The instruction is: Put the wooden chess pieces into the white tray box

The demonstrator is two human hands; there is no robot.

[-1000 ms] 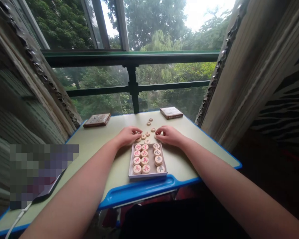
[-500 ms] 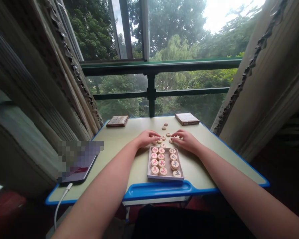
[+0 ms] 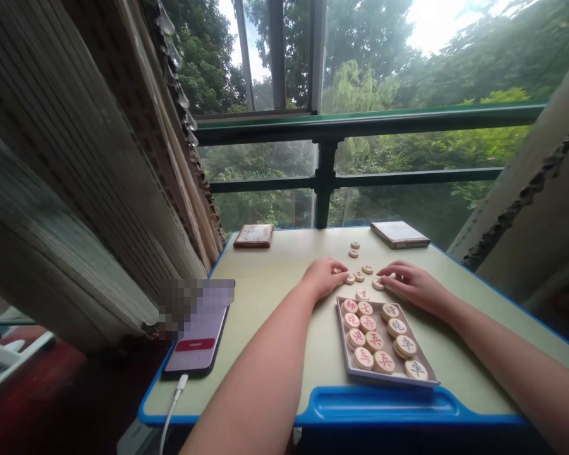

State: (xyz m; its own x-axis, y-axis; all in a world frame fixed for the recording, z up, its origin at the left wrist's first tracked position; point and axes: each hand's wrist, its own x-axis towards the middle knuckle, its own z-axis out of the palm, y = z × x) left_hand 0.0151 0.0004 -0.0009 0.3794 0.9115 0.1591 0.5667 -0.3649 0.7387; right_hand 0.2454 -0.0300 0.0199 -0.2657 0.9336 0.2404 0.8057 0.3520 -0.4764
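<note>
Round wooden Chinese chess pieces (image 3: 359,276) lie loose on the pale table, beyond a shallow box (image 3: 382,328) of more pieces. My left hand (image 3: 323,278) rests left of the loose group, its fingers curled around a piece (image 3: 337,270), with another piece (image 3: 349,279) at the fingertips. On the other side, my right hand (image 3: 410,284) has thumb and forefinger against the edge of a piece (image 3: 378,284). In the box, red-marked pieces (image 3: 374,341) form two columns on the left and dark-marked pieces (image 3: 405,345) one column on the right; a bare strip runs between them.
A phone (image 3: 201,328) with a white cable (image 3: 174,404) lies at the table's left edge. A brown box (image 3: 253,236) sits at the back left, a flat pale box (image 3: 400,234) at the back right. A blue tray edge (image 3: 384,404) borders the front, with a railing (image 3: 327,180) behind.
The view has turned left and tipped closer, so everything appears further right. My left hand has drawn in slightly around its piece; my right fingers stay at the same piece.
</note>
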